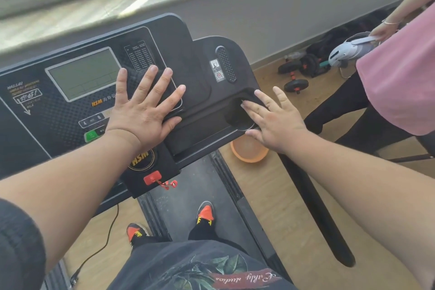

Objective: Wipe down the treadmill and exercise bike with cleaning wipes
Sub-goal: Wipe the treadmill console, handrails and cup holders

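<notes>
Sunlit windowsill [98,2] lies beyond the treadmill console [70,106], where the left hand [143,110] rests flat, grip apart. Right of the console's screen, the right hand [275,120] presses a dark cloth [254,99] into the cup holder, fingers straight. Judging by this, treadmill wiping is underway; no bike is visible.

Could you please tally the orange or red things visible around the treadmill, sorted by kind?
Orange-and-black shoes: 2, one and the other, both on the treadmill deck
Red safety key clip on the console: 1
Orange basin on the floor: 1
Total: 4
</notes>
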